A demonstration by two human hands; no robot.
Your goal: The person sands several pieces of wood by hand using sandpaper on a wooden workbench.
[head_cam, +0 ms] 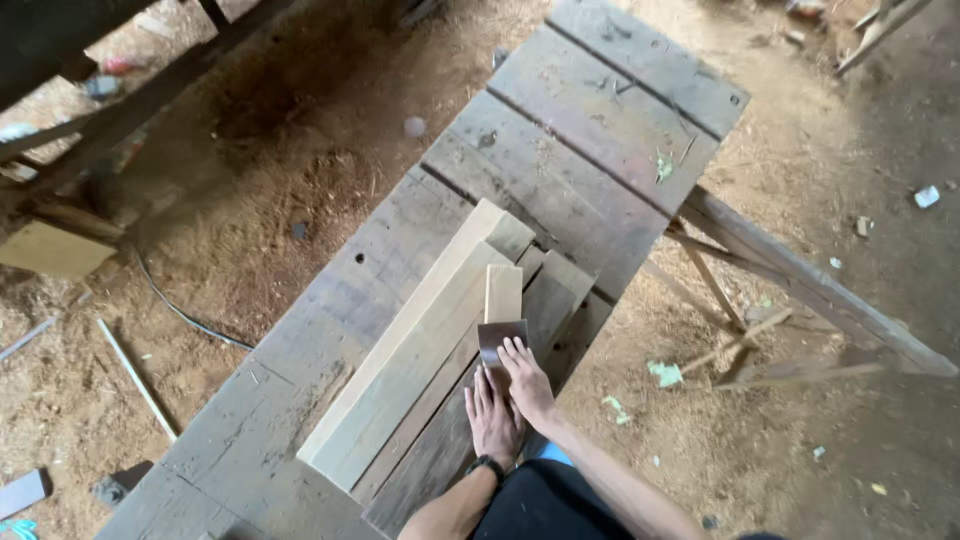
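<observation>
Both my hands lie close together on a stack of boards on a grey workbench. My right hand presses its fingers on a small dark rectangular sheet. My left hand, a dark band on its wrist, lies flat just behind, fingertips at the sheet's near edge. The sheet rests on the near end of a short pale wood strip. That strip lies on darker boards, and two long pale planks sit to their left.
The bench stands on a sawdust-covered floor. A slanted timber brace and thin sticks are at the right. Dark beams, a pale board, a cable and scraps lie at the left.
</observation>
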